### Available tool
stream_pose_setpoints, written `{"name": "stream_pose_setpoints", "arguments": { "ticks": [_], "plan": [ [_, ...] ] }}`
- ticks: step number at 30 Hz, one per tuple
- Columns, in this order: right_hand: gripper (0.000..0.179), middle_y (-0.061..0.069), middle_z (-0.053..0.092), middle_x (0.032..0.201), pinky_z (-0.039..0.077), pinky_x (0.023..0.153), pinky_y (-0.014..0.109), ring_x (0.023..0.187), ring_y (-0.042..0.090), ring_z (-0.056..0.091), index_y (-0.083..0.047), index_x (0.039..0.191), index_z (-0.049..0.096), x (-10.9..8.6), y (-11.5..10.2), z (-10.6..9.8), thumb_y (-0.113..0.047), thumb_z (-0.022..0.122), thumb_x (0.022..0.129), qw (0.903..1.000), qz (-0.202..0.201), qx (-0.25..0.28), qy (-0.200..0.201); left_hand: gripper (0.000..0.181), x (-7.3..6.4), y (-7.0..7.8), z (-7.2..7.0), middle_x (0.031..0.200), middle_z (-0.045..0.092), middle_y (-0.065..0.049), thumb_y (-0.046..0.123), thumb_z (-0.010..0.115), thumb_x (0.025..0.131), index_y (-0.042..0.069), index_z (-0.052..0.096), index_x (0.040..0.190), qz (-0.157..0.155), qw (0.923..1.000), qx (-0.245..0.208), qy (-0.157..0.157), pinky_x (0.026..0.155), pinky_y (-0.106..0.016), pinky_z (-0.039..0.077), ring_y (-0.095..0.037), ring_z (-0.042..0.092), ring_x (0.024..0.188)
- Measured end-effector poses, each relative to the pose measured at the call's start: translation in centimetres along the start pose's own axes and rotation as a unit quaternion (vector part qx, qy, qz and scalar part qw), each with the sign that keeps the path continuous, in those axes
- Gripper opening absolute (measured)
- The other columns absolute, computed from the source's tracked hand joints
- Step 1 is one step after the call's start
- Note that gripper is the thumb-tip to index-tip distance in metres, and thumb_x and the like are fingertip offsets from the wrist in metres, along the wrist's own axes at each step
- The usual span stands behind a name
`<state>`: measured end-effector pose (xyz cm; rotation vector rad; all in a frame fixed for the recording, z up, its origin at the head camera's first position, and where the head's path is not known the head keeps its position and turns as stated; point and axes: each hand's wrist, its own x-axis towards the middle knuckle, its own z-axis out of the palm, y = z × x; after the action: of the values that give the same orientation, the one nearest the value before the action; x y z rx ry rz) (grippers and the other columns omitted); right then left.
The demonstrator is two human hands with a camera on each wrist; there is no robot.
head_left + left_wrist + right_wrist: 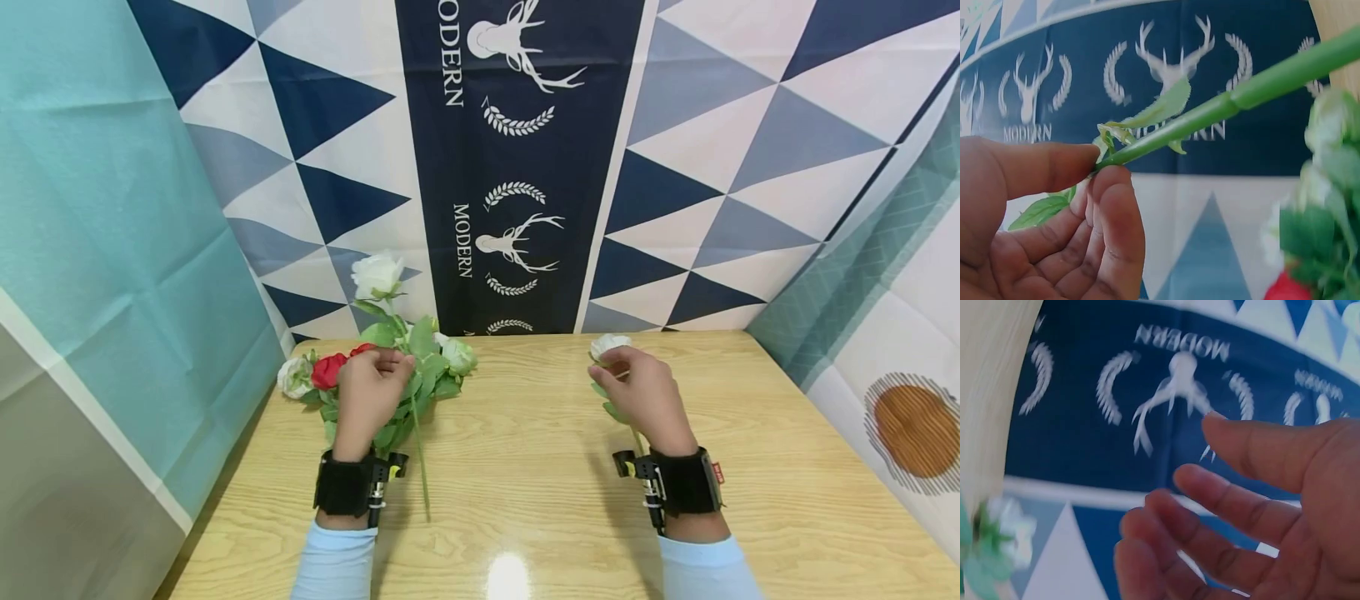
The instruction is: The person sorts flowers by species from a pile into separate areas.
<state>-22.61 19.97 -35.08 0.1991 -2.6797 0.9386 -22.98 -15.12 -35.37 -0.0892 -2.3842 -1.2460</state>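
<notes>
My left hand [369,398] pinches the green stem [1179,128] of a white rose [377,275] between thumb and fingertips. The bloom stands up above the hand, and the bare stem end points down toward me. Over the table's right side, my right hand [647,398] has its fingers loosely bent, with a gap between thumb and fingers in the right wrist view. Another white rose [609,343] lies on the table below it, its stem partly hidden by that hand and wrist.
On the left, beside and behind my left hand, is a pile with red roses [328,372], a white rose [296,378], a greenish-white one [459,356] and many leaves. A patterned cloth [517,150] hangs at the back of the wooden table [517,467].
</notes>
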Motion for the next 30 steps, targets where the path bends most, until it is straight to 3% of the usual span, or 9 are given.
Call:
{"name": "stream_pose_setpoints", "arguments": {
  "ticks": [5, 12, 21, 30],
  "plan": [
    [0.026, 0.008, 0.067, 0.091, 0.050, 0.073, 0.040, 0.082, 0.023, 0.063, -0.004, 0.115, 0.066, -0.2, -2.1, 1.4, -0.022, 0.066, 0.095, 0.9959, -0.071, 0.055, 0.011, 0.016, -0.6, 1.6, 1.6, 0.080, 0.066, -0.004, 0.023, 0.070, 0.092, 0.007, 0.071, 0.090, 0.008, 0.9994, -0.021, -0.027, 0.062, -0.031, 0.047, -0.016, 0.059, 0.069],
    [0.019, 0.001, 0.069, 0.091, 0.052, 0.071, 0.032, 0.080, 0.013, 0.063, -0.010, 0.111, 0.069, -0.7, -4.4, 3.1, -0.019, 0.067, 0.095, 0.9835, -0.131, 0.120, 0.034, 0.012, -1.6, 3.2, 4.2, 0.076, 0.065, 0.000, 0.020, 0.071, 0.090, 0.008, 0.071, 0.086, 0.059, 0.9966, -0.021, -0.053, 0.062, -0.028, 0.048, -0.011, 0.059, 0.066],
    [0.021, -0.001, 0.070, 0.093, 0.051, 0.066, 0.032, 0.080, 0.011, 0.063, -0.009, 0.114, 0.070, -1.0, -5.8, 4.5, -0.017, 0.066, 0.095, 0.9733, -0.143, 0.178, 0.018, 0.013, -3.5, 5.3, 7.3, 0.077, 0.067, 0.002, 0.021, 0.071, 0.091, 0.008, 0.071, 0.090, 0.103, 0.9883, -0.036, -0.107, 0.059, -0.021, 0.050, -0.006, 0.060, 0.065],
    [0.022, 0.004, 0.070, 0.092, 0.052, 0.069, 0.034, 0.081, 0.015, 0.063, -0.003, 0.112, 0.070, -1.0, -5.7, 4.8, -0.015, 0.067, 0.095, 0.9792, -0.110, 0.169, 0.019, 0.011, -4.6, 5.9, 9.3, 0.076, 0.067, 0.003, 0.019, 0.070, 0.092, 0.009, 0.072, 0.089, 0.141, 0.9798, -0.032, -0.138, 0.058, -0.018, 0.048, -0.003, 0.059, 0.064]
  ]
}}
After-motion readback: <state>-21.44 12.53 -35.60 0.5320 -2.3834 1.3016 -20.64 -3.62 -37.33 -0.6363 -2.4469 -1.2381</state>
